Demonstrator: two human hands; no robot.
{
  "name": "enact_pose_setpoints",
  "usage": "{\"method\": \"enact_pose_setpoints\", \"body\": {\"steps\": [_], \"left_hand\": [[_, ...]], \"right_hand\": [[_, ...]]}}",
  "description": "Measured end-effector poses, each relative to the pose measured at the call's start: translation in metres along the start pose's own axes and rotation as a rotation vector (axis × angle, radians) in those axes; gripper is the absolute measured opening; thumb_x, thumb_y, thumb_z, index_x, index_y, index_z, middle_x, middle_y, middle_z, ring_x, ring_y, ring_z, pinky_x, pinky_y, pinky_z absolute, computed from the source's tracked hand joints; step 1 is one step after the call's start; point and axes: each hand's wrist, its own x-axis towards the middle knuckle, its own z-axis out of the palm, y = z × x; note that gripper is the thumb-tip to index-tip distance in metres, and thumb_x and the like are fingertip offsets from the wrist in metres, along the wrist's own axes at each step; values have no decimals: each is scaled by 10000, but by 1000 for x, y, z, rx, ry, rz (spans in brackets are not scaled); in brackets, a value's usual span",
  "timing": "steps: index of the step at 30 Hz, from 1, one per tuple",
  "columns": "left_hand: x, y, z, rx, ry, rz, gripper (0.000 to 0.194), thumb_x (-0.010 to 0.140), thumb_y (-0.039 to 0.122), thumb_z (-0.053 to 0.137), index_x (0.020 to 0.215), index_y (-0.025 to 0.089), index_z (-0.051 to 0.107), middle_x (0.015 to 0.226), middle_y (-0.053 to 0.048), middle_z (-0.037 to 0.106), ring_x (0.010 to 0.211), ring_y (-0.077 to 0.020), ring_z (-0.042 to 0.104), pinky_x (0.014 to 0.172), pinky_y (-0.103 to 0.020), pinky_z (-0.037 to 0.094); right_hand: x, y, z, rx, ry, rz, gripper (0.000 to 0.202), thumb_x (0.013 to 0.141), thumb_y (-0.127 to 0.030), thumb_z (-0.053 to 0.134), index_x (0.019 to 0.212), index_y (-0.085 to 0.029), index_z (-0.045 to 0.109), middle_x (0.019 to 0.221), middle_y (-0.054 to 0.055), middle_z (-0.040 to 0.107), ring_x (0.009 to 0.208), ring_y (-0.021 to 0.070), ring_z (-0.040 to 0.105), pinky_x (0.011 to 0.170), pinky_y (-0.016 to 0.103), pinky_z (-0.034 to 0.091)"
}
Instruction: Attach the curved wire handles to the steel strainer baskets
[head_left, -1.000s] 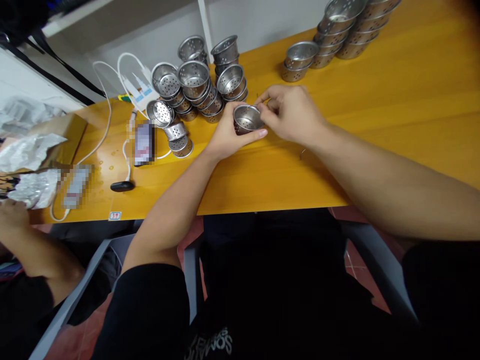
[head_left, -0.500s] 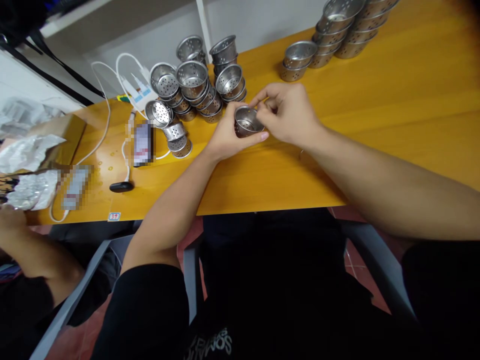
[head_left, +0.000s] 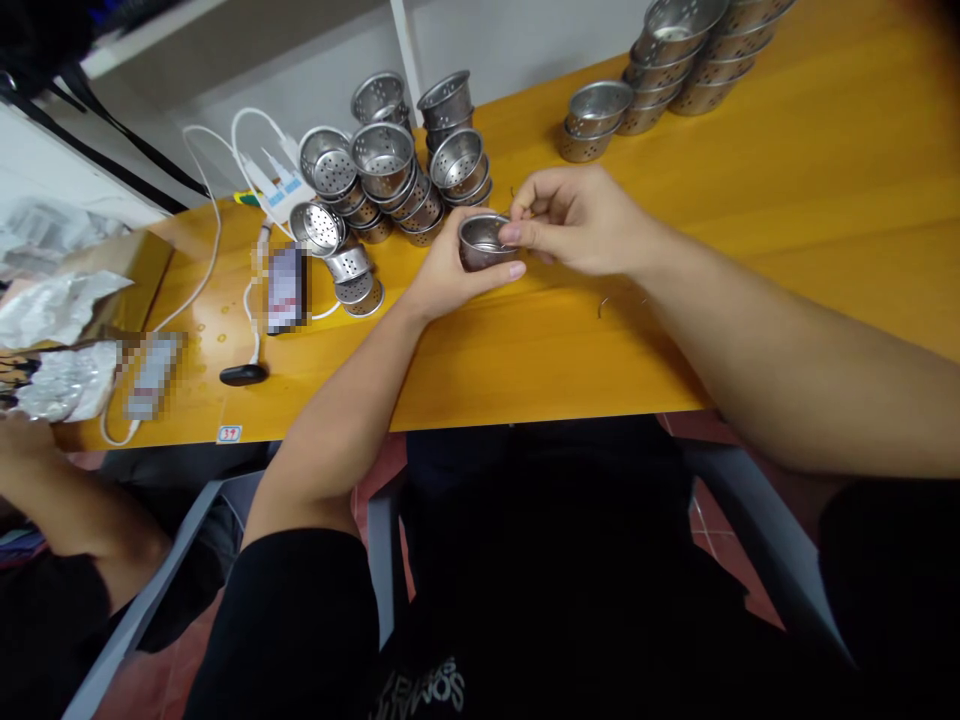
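A small round metal cup (head_left: 484,240) with a shiny rim is held just above the yellow table (head_left: 480,370). My left hand (head_left: 446,270) wraps round it from the left, thumb along the near side. At the cup's right rim, my right hand (head_left: 566,220) has thumb and fingers pinched together; what they grip is too small to make out. A thin dark wire end shows just above these fingers. Another thin curved wire (head_left: 602,306) lies on the table below my right wrist.
Stacks of perforated metal cups (head_left: 382,160) stand behind and left of my hands, more (head_left: 660,75) at the back right. A phone (head_left: 285,288), white power strip (head_left: 289,195) and cables lie left. Another person's arm (head_left: 75,510) reaches in at far left.
My right hand's fingers have shifted on the rim, and its thumb now points left over the cup. The cup and my left hand have moved slightly left. The curved wire shows more.
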Motion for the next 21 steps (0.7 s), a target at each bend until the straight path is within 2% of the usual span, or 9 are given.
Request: {"method": "enact_pose_setpoints", "body": {"steps": [4,12,17,21], "left_hand": [[0,-2,2,67,20,23,887,790,831,766,1375,239,462,1365,-98,656,1267,-237,700,1173,-460,551],[1,-3,2,80,16,23,873,789,848,754,1346,237,475,1293,-75,657,1216,-223,692,1164,-451,537],[1,-3,3,71,-3,20,859,811,851,728,1355,246,454,1311,-73,637,1267,-245,677,1207,-466,496],[2,-1,2,42,44,8,862,814,839,737,1368,254,431,1344,-83,640,1279,-238,686,1196,-439,507]], "right_hand": [[3,3,3,6,9,-5,652,737,-840,902,835,-267,608,640,1,536,566,168,436,527,339,345],[5,8,3,-14,21,-32,597,721,-795,942,819,-283,652,765,27,640,717,222,565,628,379,480],[5,14,2,26,-2,-104,585,731,-790,945,853,-277,691,809,36,663,720,215,579,641,388,498],[3,13,1,-71,150,-178,536,871,-756,858,1046,-276,697,970,51,693,728,194,569,648,382,480]]}}
